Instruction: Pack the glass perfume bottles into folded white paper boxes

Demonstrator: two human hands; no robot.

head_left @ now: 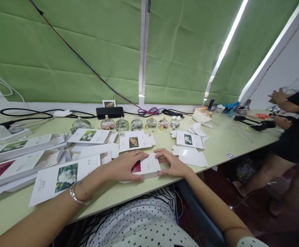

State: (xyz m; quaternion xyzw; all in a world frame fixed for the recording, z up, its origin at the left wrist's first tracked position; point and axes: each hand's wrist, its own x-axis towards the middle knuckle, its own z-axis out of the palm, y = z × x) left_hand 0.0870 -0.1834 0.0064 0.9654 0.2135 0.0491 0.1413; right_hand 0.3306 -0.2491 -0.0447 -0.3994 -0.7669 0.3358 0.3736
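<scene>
Found white box (150,166) w/ red pic. flat on table (223,142), btwn L hand (126,166) and R hand (173,165). Observed L hand part-curled over box's left end, w/ thumb on near side; R hand half-curled, w/ thumb and fingertips at right end, palm clear. Prob. held both ends to steady it. Noted glass bottles (136,124) in row beyond grip, likely out of harm's way; cartons (67,176) left of grip, apparently for easy reach.
</scene>
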